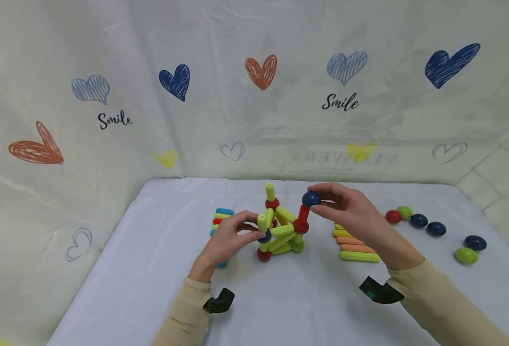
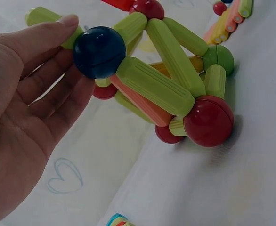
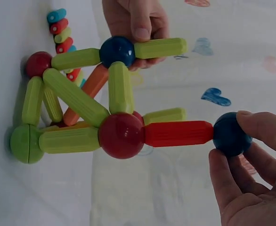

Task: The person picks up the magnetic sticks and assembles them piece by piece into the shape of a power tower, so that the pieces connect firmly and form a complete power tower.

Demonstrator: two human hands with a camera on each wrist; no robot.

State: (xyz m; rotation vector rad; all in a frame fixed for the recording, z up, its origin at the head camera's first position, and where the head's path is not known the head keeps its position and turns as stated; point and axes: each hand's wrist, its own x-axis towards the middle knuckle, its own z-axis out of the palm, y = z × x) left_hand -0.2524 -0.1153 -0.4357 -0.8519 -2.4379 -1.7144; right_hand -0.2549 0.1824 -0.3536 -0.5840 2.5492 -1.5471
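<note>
A ball-and-stick construction [image 1: 283, 230] stands on the white-covered table, built from mostly yellow-green rods and red, green and blue balls. With thumb and fingertips, my right hand [image 1: 354, 211] pinches a dark blue ball [image 3: 232, 133]. That ball sits at the top of a red rod [image 3: 178, 133], which rises from a red corner ball [image 3: 121, 135]. On the other side my left hand [image 2: 29, 99] holds the construction at an upright yellow-green rod [image 3: 160, 48]. Its thumb lies along this rod, close to a second dark blue ball [image 2: 99, 52], and its other fingers reach behind.
Loose rods in yellow, orange and green [image 1: 358, 256] lie in a row at right. Farther right are several loose balls, among them a green one [image 1: 466, 255]. Another row of rods [image 1: 224, 211] lies left, partly behind the left hand. A printed cloth [image 1: 259, 120] hangs behind the table.
</note>
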